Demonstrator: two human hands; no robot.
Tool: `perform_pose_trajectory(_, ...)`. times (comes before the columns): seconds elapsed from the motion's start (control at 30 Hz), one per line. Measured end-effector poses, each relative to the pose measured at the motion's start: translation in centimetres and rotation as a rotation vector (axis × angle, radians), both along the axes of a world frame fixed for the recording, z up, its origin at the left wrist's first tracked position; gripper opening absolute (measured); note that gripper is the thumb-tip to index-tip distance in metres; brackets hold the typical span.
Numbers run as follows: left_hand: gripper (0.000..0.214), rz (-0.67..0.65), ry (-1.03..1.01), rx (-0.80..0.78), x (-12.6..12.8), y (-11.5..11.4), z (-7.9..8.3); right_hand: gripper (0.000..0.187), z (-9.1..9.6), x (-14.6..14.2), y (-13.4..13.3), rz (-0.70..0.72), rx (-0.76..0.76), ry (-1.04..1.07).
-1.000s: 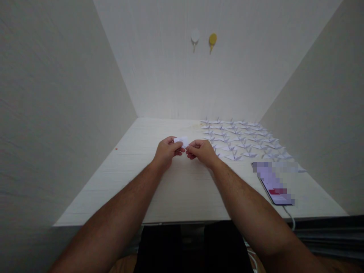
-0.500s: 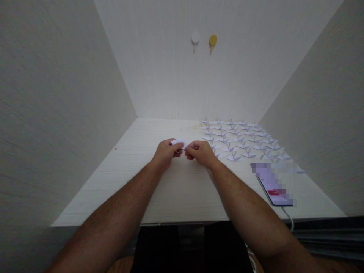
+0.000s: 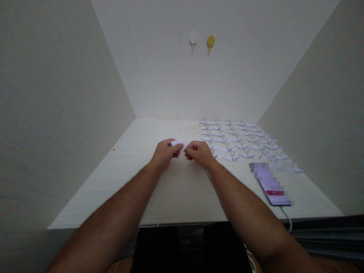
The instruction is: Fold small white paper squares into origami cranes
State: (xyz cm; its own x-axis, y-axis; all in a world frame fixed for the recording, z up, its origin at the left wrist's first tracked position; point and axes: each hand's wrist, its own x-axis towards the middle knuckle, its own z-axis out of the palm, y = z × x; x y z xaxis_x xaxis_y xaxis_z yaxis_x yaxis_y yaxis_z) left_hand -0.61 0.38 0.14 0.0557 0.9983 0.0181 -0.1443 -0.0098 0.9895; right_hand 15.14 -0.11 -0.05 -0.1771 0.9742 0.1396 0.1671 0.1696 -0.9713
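A small piece of folded white paper (image 3: 177, 143) is held just above the middle of the white table (image 3: 182, 197). My left hand (image 3: 167, 152) pinches it between thumb and fingers. At the paper's right end, my right hand (image 3: 198, 152) has its thumb and index finger pressed together on the edge. The fingers cover part of the paper, so its exact folds are hard to make out. Several white paper cranes (image 3: 232, 156) stand in rows to the right of my right hand.
A phone (image 3: 270, 185) with a lit, partly blurred screen lies at the right, with a white cable (image 3: 287, 218) running off the front edge. Walls enclose the table on three sides. A white hook (image 3: 193, 38) and a yellow hook (image 3: 211, 41) hang on the back wall.
The whole view has shifted slightly. Both hands keep their hold on the paper, with only tiny finger movement.
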Motion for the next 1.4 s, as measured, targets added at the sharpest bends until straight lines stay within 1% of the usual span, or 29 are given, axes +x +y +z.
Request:
perform_pose_trajectory(0.13,0.029,0.022,0.007,0.012,-0.2,0.1,0.0,0.009,-0.3,0.0,0.0,-0.014,0.043,-0.058)
perform_pose_trajectory(0.23,0.03,-0.016,0.026,0.024,-0.1,0.0,0.0,0.016,-0.5,0.0,0.1,-0.008,0.087,-0.097)
perform_pose_trajectory(0.33,0.031,-0.013,0.041,0.018,0.1,-0.1,0.0,0.022,-0.7,0.1,0.2,0.003,0.111,-0.113)
perform_pose_trajectory(0.43,0.031,0.01,0.031,0.008,0.2,-0.1,0.0,0.02,-0.5,0.2,0.2,0.028,0.086,-0.072)
perform_pose_trajectory(0.63,0.027,0.044,0.007,0.012,0.2,-0.1,-0.2,0.02,0.3,0.1,-0.1,0.074,0.012,0.017)
perform_pose_trajectory(0.93,0.024,0.062,0.123,0.093,0.1,-0.4,0.5,0.021,-0.1,0.1,-0.1,0.074,0.03,0.003)
perform_pose_trajectory(1.2,0.025,0.128,0.077,0.042,0.3,-0.3,0.1,0.022,0.1,0.1,-0.1,0.105,0.019,0.014)
perform_pose_trajectory(1.27,0.025,0.12,0.106,0.039,0.2,-0.3,0.2,0.022,0.0,0.1,-0.1,0.105,0.02,0.011)
perform_pose_trajectory(1.4,0.023,0.063,0.207,0.075,-0.1,-0.4,0.7,0.021,-0.1,0.0,-0.1,0.09,0.014,0.007)
